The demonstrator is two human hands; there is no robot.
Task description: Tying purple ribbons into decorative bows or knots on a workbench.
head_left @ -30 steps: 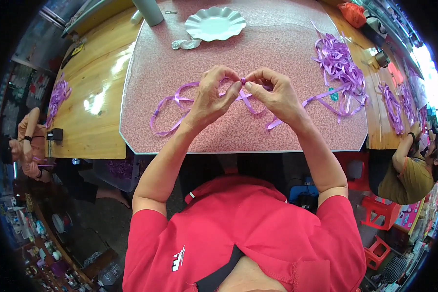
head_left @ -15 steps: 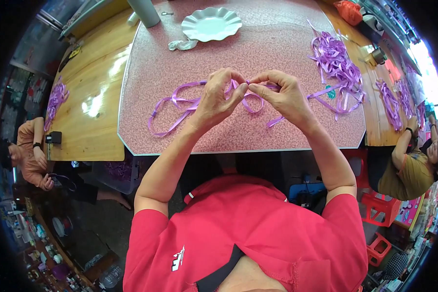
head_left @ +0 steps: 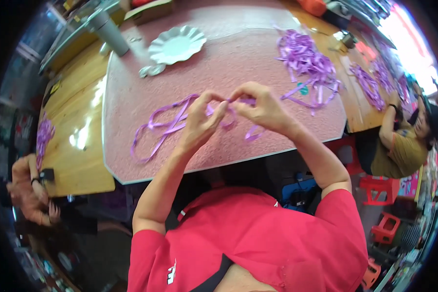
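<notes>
A long purple ribbon [head_left: 156, 125] lies in loops on the pink table, to the left of and beneath my hands. My left hand [head_left: 203, 118] pinches part of it between thumb and forefinger. Fingertip to fingertip with it, my right hand [head_left: 260, 108] pinches the same ribbon. The small spot between the fingertips is blurred and mostly hidden by them. One ribbon end hangs down below my right hand. A heap of purple ribbons [head_left: 306, 56] lies beyond my right hand, with a few strands trailing toward me.
A white scalloped plate [head_left: 177, 46] and a crumpled clear wrapper [head_left: 152, 71] lie at the far left, near a grey cylinder [head_left: 109, 33]. A small teal piece [head_left: 302, 88] sits beside the ribbon heap. People work at both sides, with red stools [head_left: 378, 191] at right.
My view has turned and tilted, so the table sits slanted in the picture. Both hands keep their pinch on the ribbon, fingertips still together.
</notes>
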